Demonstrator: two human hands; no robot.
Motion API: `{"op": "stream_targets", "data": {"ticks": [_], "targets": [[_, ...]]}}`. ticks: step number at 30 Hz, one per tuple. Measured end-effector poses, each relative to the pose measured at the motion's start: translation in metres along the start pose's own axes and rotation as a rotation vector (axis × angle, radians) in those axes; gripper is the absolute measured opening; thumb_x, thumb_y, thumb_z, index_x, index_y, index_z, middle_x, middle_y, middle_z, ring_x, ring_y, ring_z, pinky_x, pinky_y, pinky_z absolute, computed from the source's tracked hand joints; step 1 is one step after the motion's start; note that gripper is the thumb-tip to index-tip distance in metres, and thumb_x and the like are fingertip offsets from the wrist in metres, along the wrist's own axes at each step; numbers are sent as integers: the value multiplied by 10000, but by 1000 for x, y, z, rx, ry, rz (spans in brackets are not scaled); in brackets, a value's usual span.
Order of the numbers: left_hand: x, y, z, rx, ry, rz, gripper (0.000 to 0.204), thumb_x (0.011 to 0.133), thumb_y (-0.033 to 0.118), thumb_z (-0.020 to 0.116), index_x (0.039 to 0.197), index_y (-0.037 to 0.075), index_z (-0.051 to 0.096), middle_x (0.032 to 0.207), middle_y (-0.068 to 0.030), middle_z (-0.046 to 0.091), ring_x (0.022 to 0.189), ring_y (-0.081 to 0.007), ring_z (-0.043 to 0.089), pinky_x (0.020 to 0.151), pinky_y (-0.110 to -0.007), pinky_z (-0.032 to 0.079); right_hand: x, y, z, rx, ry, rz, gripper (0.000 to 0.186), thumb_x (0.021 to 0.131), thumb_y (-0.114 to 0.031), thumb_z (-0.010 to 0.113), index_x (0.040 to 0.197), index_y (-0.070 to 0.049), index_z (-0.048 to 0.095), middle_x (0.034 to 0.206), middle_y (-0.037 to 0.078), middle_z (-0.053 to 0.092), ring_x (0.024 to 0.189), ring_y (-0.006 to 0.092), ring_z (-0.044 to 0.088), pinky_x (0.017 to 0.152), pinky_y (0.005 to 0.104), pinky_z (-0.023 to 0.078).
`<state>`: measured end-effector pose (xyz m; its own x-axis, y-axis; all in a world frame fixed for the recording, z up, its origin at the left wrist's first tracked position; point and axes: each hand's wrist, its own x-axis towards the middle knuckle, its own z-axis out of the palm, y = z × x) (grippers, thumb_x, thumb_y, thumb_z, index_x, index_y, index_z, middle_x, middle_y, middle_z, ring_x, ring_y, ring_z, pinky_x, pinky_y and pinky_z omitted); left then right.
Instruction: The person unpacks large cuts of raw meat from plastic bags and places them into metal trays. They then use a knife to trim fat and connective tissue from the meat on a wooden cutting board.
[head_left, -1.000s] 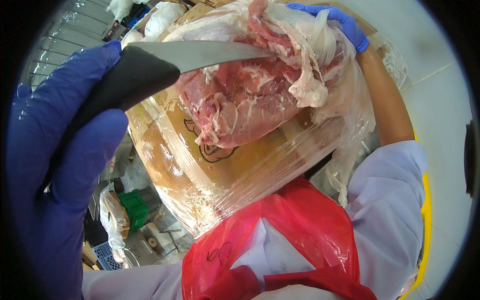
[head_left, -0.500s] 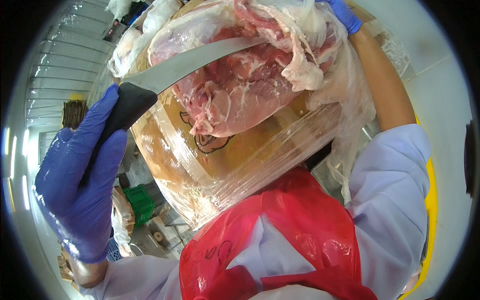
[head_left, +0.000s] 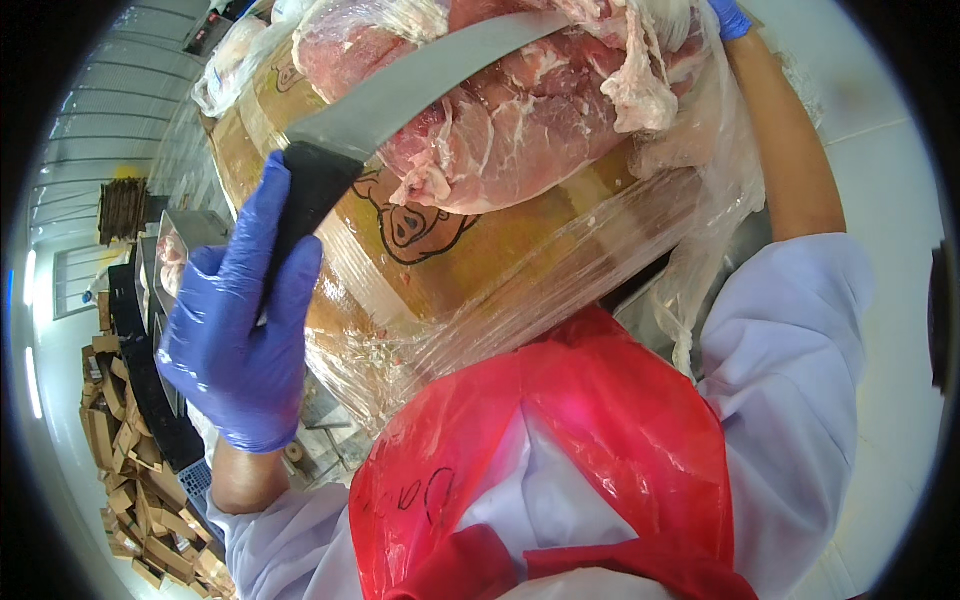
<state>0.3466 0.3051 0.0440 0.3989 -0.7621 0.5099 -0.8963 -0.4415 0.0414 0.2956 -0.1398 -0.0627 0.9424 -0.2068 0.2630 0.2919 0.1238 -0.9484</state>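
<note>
My left hand [head_left: 240,340], in a purple glove, is closed round the black handle of a large curved butcher's knife [head_left: 420,80]. The blade slants up and right across a big piece of raw meat [head_left: 520,150], its tip over the upper part. Whether the edge touches the meat, I cannot tell. The meat, pink with pale fat and a hanging flap [head_left: 638,95], lies on a cardboard box [head_left: 480,265] wrapped in clear plastic film. My right hand [head_left: 732,18], also gloved, is at the top edge beyond the meat and plastic; its fingers are out of frame.
Loose clear plastic [head_left: 730,160] hangs over the box's right side. At the far left lie a pile of flattened and broken cardboard [head_left: 150,490] and a metal container [head_left: 185,240] with pale meat. A white wall [head_left: 890,200] stands on the right. My red apron [head_left: 600,400] is near the box.
My left hand and the knife have moved right and slightly up in the view. The meat and box sit higher in the picture, and more of the cardboard pile shows at left.
</note>
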Motion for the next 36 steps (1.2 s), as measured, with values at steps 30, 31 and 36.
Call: {"op": "stream_targets", "data": {"ticks": [30,31,36], "targets": [[143,-20,-62,87,-487,174,367,876,81,631,1242,87,603,895,-70,659,775,-113,588,722,-263,475,15,12,-6,-48,98,9,357,879,-88,476,1172,89,579,1174,170,614,1074,240,597,992,342,442],[147,-18,-62,106,-511,169,368,875,79,630,1242,85,603,897,-69,660,774,-113,588,722,-262,475,17,16,-6,-35,95,9,356,880,-88,476,1172,88,580,1171,169,615,1070,239,599,990,342,445],[163,-11,-58,127,-565,182,374,870,65,628,1242,77,600,903,-68,664,772,-112,590,722,-261,477,17,17,-11,3,102,16,331,877,-86,484,1138,77,605,1128,158,638,1019,223,622,951,330,471]]}}
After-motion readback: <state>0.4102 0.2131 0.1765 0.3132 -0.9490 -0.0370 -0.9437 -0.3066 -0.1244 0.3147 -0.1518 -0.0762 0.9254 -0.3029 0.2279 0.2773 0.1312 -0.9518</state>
